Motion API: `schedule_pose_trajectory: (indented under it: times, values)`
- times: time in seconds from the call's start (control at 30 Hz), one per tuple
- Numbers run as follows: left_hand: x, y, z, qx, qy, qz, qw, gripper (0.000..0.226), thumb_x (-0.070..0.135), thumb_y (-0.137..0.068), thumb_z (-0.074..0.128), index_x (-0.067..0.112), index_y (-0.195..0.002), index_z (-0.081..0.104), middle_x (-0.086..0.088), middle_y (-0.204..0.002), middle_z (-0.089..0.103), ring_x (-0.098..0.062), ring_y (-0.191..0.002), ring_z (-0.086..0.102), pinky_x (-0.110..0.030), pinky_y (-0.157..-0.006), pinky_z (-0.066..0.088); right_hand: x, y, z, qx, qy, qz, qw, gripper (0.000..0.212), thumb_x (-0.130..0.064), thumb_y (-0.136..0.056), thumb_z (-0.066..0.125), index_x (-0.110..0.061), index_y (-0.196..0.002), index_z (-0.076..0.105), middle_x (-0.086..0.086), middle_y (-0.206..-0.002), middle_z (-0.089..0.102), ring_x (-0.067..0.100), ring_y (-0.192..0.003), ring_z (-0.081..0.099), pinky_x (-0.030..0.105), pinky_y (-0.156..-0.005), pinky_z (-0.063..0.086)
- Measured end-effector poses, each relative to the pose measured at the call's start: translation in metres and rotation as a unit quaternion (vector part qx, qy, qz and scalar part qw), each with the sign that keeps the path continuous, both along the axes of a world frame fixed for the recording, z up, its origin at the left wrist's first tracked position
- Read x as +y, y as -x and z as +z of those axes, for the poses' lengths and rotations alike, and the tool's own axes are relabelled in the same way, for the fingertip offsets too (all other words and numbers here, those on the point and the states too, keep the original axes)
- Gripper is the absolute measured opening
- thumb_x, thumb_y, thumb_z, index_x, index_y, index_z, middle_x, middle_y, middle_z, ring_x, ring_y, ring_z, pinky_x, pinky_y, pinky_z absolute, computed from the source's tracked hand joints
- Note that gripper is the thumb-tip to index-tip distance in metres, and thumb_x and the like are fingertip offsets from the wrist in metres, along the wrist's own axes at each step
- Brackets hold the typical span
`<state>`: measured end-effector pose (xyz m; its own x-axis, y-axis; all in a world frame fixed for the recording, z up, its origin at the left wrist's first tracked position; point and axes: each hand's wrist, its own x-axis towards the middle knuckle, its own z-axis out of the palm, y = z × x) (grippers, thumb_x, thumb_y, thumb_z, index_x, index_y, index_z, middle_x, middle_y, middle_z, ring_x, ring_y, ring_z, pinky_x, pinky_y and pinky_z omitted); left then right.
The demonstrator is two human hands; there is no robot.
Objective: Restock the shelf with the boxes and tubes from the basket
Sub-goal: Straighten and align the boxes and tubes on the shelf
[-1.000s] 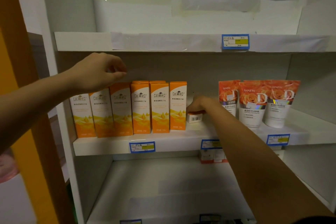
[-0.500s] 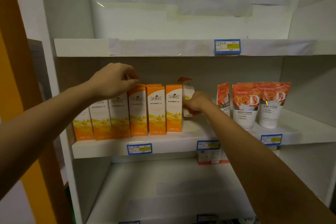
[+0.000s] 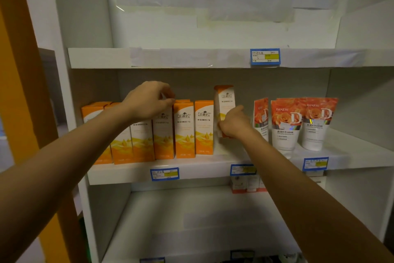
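Just above the right hand [image 3: 231, 125] an orange-and-white box [image 3: 224, 105] stands lifted off the shelf board [image 3: 213, 166], a touch tilted, its base hidden behind the knuckles. That hand is wrapped round the lower part of the box, fingers closed on it, forefinger stretched up along its right edge. To the hand's left, close by, stands the row of matching boxes [image 3: 203, 127]; to its right, a little apart, the rose-printed tubes [image 3: 284, 124] stand on their caps.

To do this well, I'd judge the box wants squaring upright first, then lowering straight down into the gap — base flat on the board — and sliding left until it touches the last box, front face in line with the rest. Go gently: these cartons look light and will topple like dominoes if knocked.

The left hand [image 3: 149, 100] sits on top of the row further left, fingertips pinched on the top edge of one box — a useful brace while the new one goes in.
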<state>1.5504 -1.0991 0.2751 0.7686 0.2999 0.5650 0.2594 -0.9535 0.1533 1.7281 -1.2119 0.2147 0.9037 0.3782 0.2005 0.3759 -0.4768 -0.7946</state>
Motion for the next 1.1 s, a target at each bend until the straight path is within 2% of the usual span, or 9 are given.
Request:
schedule_pose_trajectory:
  times: [0.3, 0.43, 0.63, 0.77, 0.87, 0.97, 1.03, 1.1]
  values:
    - [-0.006, -0.011, 0.000, -0.021, 0.009, -0.012, 1.000, 0.028, 0.027, -0.089, 0.053, 0.012, -0.109, 0.064, -0.008, -0.116, 0.065, -0.025, -0.106, 0.058, -0.045, -0.090, 0.049, -0.039, 0.045, -0.026, -0.017, -0.034, -0.006, 0.999, 0.062, -0.021, -0.091, 0.055, -0.005, -0.139, 0.018, 0.015, -0.139, 0.045, 0.034, -0.125, 0.047, 0.040, -0.098, 0.044]
    - [-0.007, -0.020, -0.002, -0.005, 0.026, -0.023, 0.999, 0.035, 0.025, -0.092, 0.049, 0.009, -0.122, 0.058, -0.009, -0.128, 0.059, -0.024, -0.116, 0.054, -0.036, -0.094, 0.044, -0.052, 0.065, -0.042, -0.045, -0.028, 0.007, 0.999, 0.058, -0.026, -0.090, 0.056, -0.007, -0.134, 0.023, 0.014, -0.134, 0.051, 0.032, -0.122, 0.051, 0.040, -0.096, 0.048]
    - [-0.012, -0.031, -0.007, 0.034, 0.059, -0.037, 0.997, 0.041, 0.026, -0.097, 0.039, 0.011, -0.134, 0.047, -0.008, -0.141, 0.049, -0.023, -0.130, 0.044, -0.033, -0.104, 0.036, -0.035, 0.084, -0.057, -0.100, 0.012, 0.009, 0.995, 0.051, -0.041, -0.087, 0.057, -0.015, -0.122, 0.031, 0.006, -0.125, 0.057, 0.025, -0.111, 0.059, 0.033, -0.083, 0.052]
    - [-0.012, -0.039, -0.006, 0.061, 0.086, -0.054, 0.993, 0.041, 0.026, -0.098, 0.036, 0.010, -0.134, 0.047, -0.009, -0.141, 0.049, -0.024, -0.129, 0.045, -0.032, -0.103, 0.036, -0.022, 0.084, -0.055, -0.107, 0.030, 0.004, 0.994, 0.055, -0.044, -0.087, 0.056, -0.015, -0.125, 0.029, 0.007, -0.124, 0.056, 0.026, -0.110, 0.058, 0.035, -0.084, 0.050]
    - [-0.013, -0.046, -0.002, 0.074, 0.109, -0.055, 0.990, 0.043, 0.032, -0.098, 0.033, 0.009, -0.130, 0.052, -0.012, -0.136, 0.054, -0.025, -0.123, 0.049, -0.031, -0.098, 0.037, -0.016, 0.084, -0.054, -0.112, 0.036, -0.001, 0.993, 0.056, -0.043, -0.087, 0.055, -0.014, -0.127, 0.028, 0.008, -0.126, 0.056, 0.027, -0.112, 0.057, 0.036, -0.085, 0.049]
    - [-0.016, -0.052, 0.004, 0.101, 0.147, -0.060, 0.982, 0.052, 0.043, -0.096, 0.030, 0.012, -0.135, 0.046, -0.011, -0.140, 0.050, -0.026, -0.126, 0.046, -0.034, -0.103, 0.034, -0.013, 0.082, -0.054, -0.120, 0.042, -0.003, 0.992, 0.058, -0.043, -0.087, 0.056, -0.013, -0.129, 0.027, 0.009, -0.127, 0.055, 0.027, -0.113, 0.057, 0.036, -0.086, 0.050]
    - [-0.017, -0.056, 0.008, 0.121, 0.151, -0.062, 0.979, 0.056, 0.049, -0.094, 0.032, 0.014, -0.135, 0.046, -0.009, -0.141, 0.049, -0.026, -0.128, 0.046, -0.037, -0.107, 0.034, -0.011, 0.080, -0.054, -0.118, 0.043, 0.000, 0.992, 0.058, -0.043, -0.087, 0.056, -0.013, -0.128, 0.028, 0.010, -0.127, 0.055, 0.028, -0.113, 0.057, 0.036, -0.086, 0.050]
    - [-0.017, -0.059, 0.010, 0.145, 0.145, -0.068, 0.976, 0.053, 0.049, -0.092, 0.038, 0.015, -0.130, 0.052, -0.008, -0.135, 0.054, -0.025, -0.120, 0.051, -0.036, -0.101, 0.039, -0.010, 0.078, -0.052, -0.112, 0.041, 0.001, 0.993, 0.058, -0.043, -0.086, 0.058, -0.014, -0.126, 0.028, 0.010, -0.127, 0.055, 0.028, -0.113, 0.057, 0.037, -0.087, 0.050]
